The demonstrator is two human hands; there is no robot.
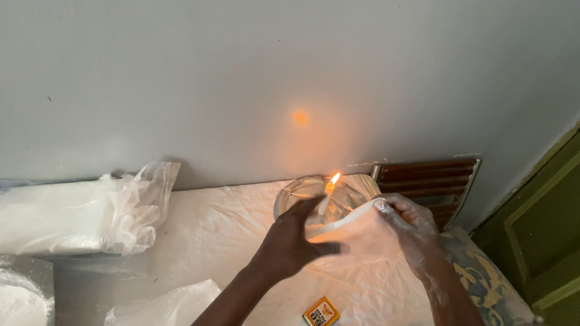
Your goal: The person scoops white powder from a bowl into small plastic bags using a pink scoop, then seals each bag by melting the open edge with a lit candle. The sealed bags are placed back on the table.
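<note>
Hands meet at the lit candle [329,191]. Your left hand [290,240] is spread open, fingers cupped beside the flame, holding nothing. Your right hand [412,225], dusted white, pinches the edge of a white plastic bag [356,237] just by the flame (grip closed on it). Candle stands in a glass bowl [301,196] on the cloth-covered tabletop [211,245], against the wall. Step in hand looks like sealing the bag's edge; next calls for a slow, steady pass. Matchbox [321,315] lies nearer you.
</note>
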